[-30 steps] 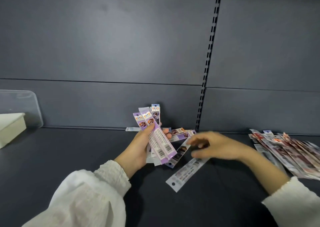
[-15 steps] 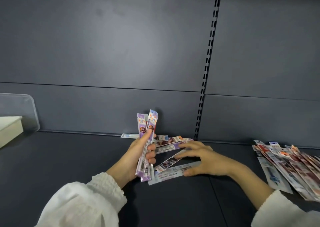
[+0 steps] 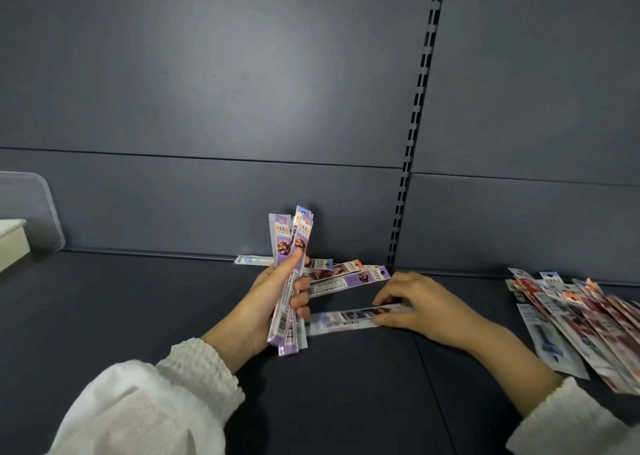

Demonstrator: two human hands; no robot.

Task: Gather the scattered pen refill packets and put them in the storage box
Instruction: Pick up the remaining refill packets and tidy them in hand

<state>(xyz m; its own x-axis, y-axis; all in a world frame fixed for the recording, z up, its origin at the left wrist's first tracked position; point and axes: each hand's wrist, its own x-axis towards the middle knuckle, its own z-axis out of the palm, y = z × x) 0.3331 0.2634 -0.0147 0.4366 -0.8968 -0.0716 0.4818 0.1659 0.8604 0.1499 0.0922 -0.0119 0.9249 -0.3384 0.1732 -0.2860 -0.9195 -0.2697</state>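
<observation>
My left hand [image 3: 266,305] grips a bundle of purple pen refill packets [image 3: 289,246], held upright over the dark shelf. My right hand [image 3: 415,302] pinches the right end of a flat packet [image 3: 339,319] lying on the shelf, thumb below and fingers on top. Behind it lie a few more purple packets [image 3: 346,276] and one pale packet [image 3: 251,259] against the back wall. At the far left stands the clear storage box [image 3: 31,208], only partly in view.
A fan of several red and blue packets [image 3: 581,316] lies at the right edge. A white block [image 3: 12,243] sits at the far left in front of the clear box. The dark shelf surface [image 3: 138,302] meets a grey back panel with a slotted upright [image 3: 415,125].
My right hand slid one packet toward my left hand and now pinches its end. My left hand turned its bundle more upright.
</observation>
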